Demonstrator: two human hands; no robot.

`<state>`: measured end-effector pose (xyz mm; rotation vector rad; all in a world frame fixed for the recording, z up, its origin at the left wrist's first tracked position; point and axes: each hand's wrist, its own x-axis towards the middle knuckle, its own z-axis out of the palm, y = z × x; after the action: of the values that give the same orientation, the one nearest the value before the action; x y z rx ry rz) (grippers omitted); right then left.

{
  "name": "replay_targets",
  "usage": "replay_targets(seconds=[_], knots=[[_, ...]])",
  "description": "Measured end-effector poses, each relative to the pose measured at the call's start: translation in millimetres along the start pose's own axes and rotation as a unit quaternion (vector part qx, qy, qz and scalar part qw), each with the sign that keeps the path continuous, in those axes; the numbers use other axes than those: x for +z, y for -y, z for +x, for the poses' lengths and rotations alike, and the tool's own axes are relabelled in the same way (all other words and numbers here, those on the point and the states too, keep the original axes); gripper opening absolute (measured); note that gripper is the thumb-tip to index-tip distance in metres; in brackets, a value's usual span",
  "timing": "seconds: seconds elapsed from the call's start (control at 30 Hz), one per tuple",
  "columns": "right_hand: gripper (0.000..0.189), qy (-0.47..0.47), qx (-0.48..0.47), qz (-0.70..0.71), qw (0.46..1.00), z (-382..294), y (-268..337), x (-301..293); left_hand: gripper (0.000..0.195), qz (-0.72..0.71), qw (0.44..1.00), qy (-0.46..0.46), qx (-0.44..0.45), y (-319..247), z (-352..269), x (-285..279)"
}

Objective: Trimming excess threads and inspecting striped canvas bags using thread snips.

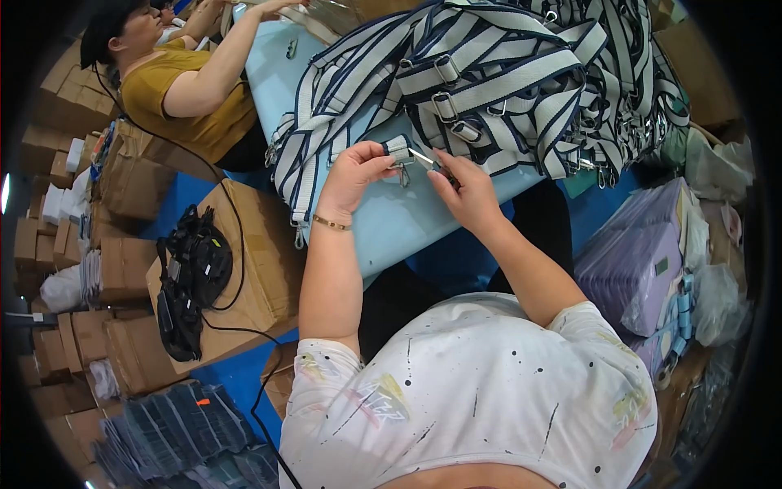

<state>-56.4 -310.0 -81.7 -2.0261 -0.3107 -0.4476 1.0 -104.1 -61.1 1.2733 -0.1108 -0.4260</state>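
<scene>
My left hand pinches the end of a white webbing strap with navy edges between thumb and fingers. A metal snap hook hangs from that end. In my right hand is a pair of small thread snips, their blades pointing left at the strap end. Whether the blades touch the webbing I cannot tell. Just beyond both hands lies a large heap of similar straps, with metal slide buckles and hooks among them. All this rests on a light blue table.
A co-worker in a mustard top sits at the table's left side. Black pouches with a cable lie on a cardboard box left of me. Purple plastic-wrapped goods are stacked on the right. Cartons fill the far left.
</scene>
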Motion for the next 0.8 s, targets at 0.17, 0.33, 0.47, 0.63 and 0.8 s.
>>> replay_targets(seconds=[0.17,0.33,0.47,0.63,0.8], knots=[[0.038,0.013,0.038,0.064,0.997,0.3,-1.3,-2.6,0.009,-0.003,1.0,0.004,-0.014,-0.6,0.9,-1.4],[0.038,0.007,0.078,0.116,0.99,-0.5,-2.1,0.4,0.014,-0.012,0.999,0.031,-0.019,1.3,-0.9,-3.5],[0.037,0.029,0.109,0.174,0.978,-0.9,-1.9,7.6,0.01,-0.024,0.999,0.043,-0.017,0.5,-1.8,-0.1],[0.038,0.029,0.129,0.218,0.967,1.3,-6.4,20.2,0.009,-0.037,0.998,0.051,-0.026,5.0,0.2,-0.2],[0.037,0.025,0.145,0.225,0.963,1.1,-3.1,18.7,0.008,-0.043,0.996,0.062,-0.043,3.6,0.1,3.9]])
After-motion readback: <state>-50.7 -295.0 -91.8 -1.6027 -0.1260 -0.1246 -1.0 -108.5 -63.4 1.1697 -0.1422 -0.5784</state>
